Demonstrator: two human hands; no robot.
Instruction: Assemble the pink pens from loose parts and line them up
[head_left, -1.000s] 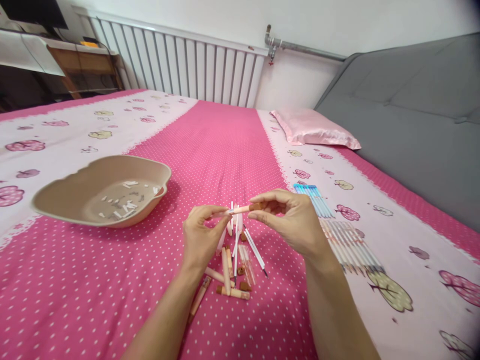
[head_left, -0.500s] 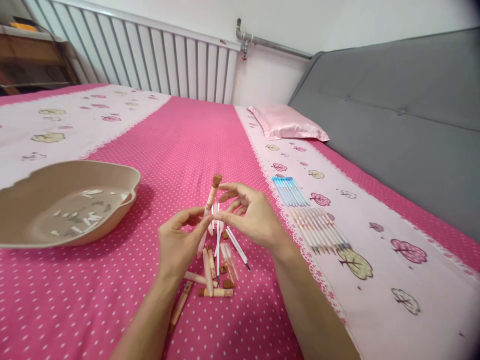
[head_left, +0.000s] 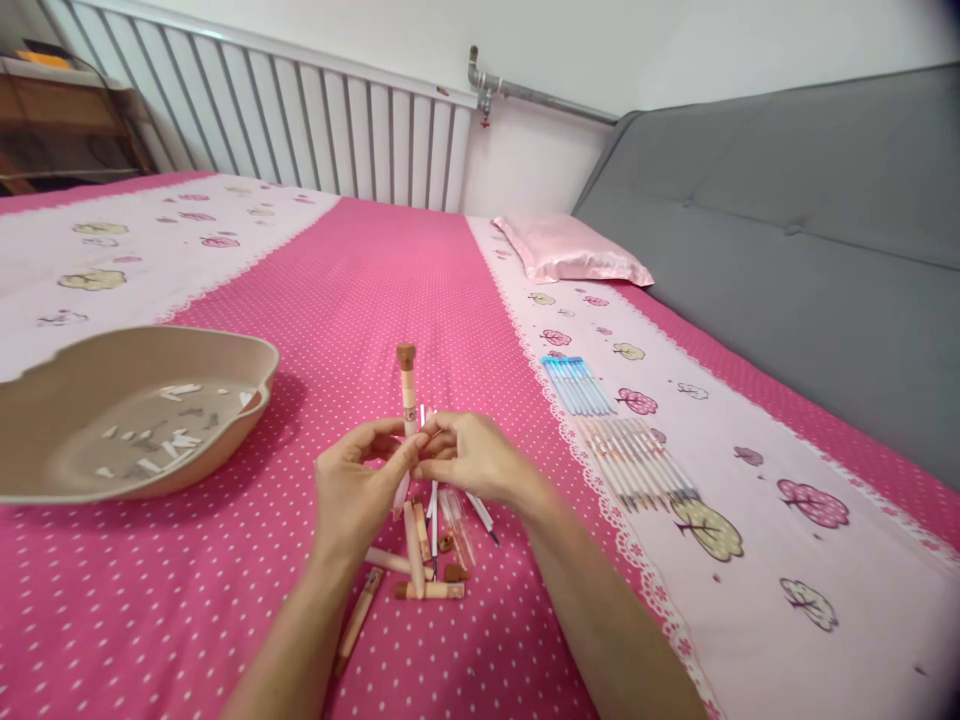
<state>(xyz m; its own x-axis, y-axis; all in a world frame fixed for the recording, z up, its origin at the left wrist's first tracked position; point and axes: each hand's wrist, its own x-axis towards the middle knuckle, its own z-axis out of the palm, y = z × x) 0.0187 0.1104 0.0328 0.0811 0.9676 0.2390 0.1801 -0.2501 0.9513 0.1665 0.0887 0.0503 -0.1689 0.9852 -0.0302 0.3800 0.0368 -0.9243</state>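
Observation:
A beige pen with a brown cap stands nearly upright between my hands, over the middle of the bed. My left hand pinches it low down between thumb and fingers. Against it, my right hand has its fingertips closed at the pen's lower end; fingers hide that end. Beneath lie loose pen parts: a pale pink barrel, a beige barrel with a brown end, a small brown cap, clear tubes and white refills with dark tips. Another beige barrel rests beside my left forearm.
A tan basin holding small white and grey pieces sits at the left. To the right are a row of blue-topped pens and a row of pale pens. Farther back are a pink pillow and a grey headboard.
My right hand has come in against my left, its raised fingers now folded down at the pen's lower end. The pen has swung more upright and shifted slightly left.

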